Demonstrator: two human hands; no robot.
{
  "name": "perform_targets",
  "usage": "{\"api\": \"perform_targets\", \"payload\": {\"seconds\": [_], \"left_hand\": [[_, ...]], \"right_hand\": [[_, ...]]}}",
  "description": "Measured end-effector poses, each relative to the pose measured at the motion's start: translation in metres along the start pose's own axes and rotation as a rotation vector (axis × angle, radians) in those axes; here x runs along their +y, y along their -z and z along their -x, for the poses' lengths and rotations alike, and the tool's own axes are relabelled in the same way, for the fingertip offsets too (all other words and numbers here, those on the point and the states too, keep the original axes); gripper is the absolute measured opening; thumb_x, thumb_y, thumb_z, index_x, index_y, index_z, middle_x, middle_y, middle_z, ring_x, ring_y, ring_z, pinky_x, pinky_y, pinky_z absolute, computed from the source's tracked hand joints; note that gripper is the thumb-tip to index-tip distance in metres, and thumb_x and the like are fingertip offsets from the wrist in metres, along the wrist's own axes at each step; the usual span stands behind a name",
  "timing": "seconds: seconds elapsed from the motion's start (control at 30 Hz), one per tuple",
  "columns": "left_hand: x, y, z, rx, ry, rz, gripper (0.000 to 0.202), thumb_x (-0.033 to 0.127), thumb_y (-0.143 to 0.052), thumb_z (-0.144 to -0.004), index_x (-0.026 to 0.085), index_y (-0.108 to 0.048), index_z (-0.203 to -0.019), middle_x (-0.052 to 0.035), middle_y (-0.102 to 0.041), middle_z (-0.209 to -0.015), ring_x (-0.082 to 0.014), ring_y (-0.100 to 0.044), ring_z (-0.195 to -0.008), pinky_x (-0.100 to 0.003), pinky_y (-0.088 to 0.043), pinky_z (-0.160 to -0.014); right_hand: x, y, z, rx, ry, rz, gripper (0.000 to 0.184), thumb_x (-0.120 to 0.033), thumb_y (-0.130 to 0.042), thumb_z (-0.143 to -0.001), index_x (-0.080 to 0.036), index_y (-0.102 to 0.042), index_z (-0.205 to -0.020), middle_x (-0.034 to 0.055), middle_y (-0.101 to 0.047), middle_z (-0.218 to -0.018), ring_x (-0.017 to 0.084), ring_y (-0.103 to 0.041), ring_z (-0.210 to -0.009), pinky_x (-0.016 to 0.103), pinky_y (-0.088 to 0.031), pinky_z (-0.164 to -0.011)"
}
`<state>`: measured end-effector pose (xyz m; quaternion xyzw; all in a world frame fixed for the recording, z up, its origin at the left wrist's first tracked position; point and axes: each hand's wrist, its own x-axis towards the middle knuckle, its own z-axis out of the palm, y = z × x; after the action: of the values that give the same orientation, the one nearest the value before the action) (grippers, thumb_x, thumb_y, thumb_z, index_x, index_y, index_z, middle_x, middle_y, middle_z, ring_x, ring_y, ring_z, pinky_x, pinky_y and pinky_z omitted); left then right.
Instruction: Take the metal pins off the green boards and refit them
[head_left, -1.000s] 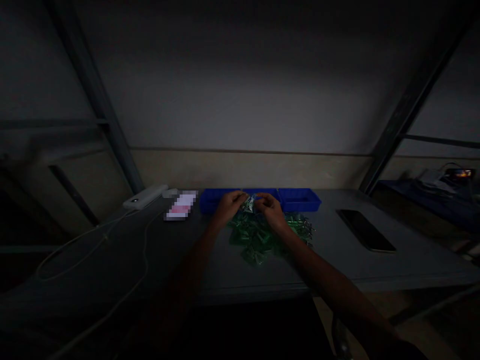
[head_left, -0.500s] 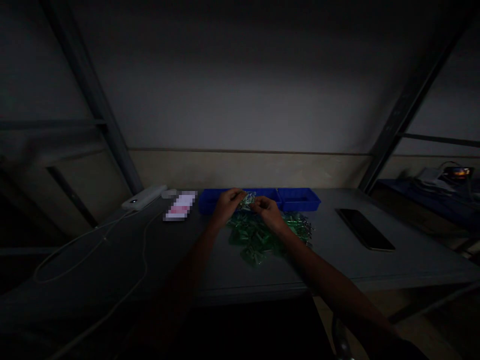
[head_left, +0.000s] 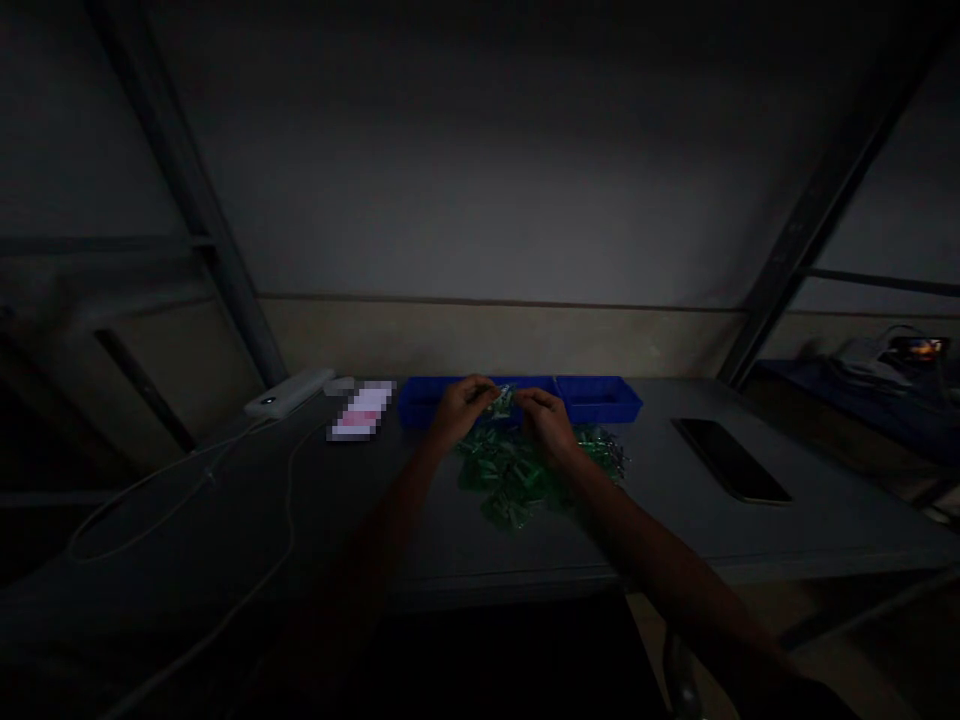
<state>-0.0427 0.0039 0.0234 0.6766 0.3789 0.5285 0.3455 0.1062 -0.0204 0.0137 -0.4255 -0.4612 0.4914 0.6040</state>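
Observation:
My left hand (head_left: 459, 408) and my right hand (head_left: 547, 420) meet over a heap of small green pieces (head_left: 517, 478) on a grey table (head_left: 660, 520). Both hands pinch one small green piece (head_left: 501, 400) between their fingertips, just above the heap. A row of blue trays (head_left: 600, 398) stands right behind the hands, along the far edge of the table. The scene is dim, and what lies inside the trays cannot be made out.
A black phone (head_left: 731, 460) lies flat on the table to the right. A white power bank (head_left: 289, 393) with a cable (head_left: 247, 480) sits at the back left, next to a blurred pink-white item (head_left: 364, 411). Metal shelf posts (head_left: 814, 215) rise on both sides.
The hands stay close together over the heap; the pinched green piece has shifted slightly between the fingers. Nothing else has moved.

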Motion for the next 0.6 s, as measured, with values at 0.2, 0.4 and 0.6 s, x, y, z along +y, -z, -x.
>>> {"api": "perform_targets", "payload": {"seconds": [0.2, 0.4, 0.6], "left_hand": [[0.002, -0.0002, 0.0001, -0.007, -0.019, 0.017, 0.024, 0.04, -0.06, -0.069, 0.017, -0.059, -0.075, 0.0006, -0.06, -0.068, -0.0135, -0.056, -0.066, -0.024, -0.044, -0.06], [0.0038, -0.0016, 0.0007, 0.0, -0.014, 0.012, 0.023, 0.039, -0.06, -0.069, 0.017, -0.058, -0.074, 0.0005, -0.059, -0.068, -0.0127, -0.055, -0.064, -0.022, -0.043, -0.058], [0.0036, -0.0009, -0.0009, 0.014, 0.005, -0.002, 0.024, 0.04, -0.058, -0.07, 0.017, -0.059, -0.075, 0.001, -0.058, -0.066, -0.0116, -0.052, -0.06, -0.022, -0.041, -0.055]], "right_hand": [[-0.0057, -0.0018, 0.0048, -0.108, -0.095, -0.115, 0.02, -0.032, -0.062, -0.056, -0.019, -0.053, -0.068, -0.0088, -0.045, -0.038, 0.007, -0.037, -0.031, 0.02, -0.021, -0.033], [-0.0049, -0.0053, 0.0077, -0.126, -0.046, -0.181, 0.017, -0.029, -0.059, -0.055, -0.019, -0.052, -0.067, -0.0047, -0.056, -0.047, 0.011, -0.051, -0.039, 0.021, -0.033, -0.038], [-0.003, -0.0076, 0.0101, -0.117, 0.048, -0.165, 0.014, -0.029, -0.057, -0.058, -0.02, -0.052, -0.067, -0.0049, -0.056, -0.05, 0.012, -0.05, -0.041, 0.024, -0.038, -0.043]]}}
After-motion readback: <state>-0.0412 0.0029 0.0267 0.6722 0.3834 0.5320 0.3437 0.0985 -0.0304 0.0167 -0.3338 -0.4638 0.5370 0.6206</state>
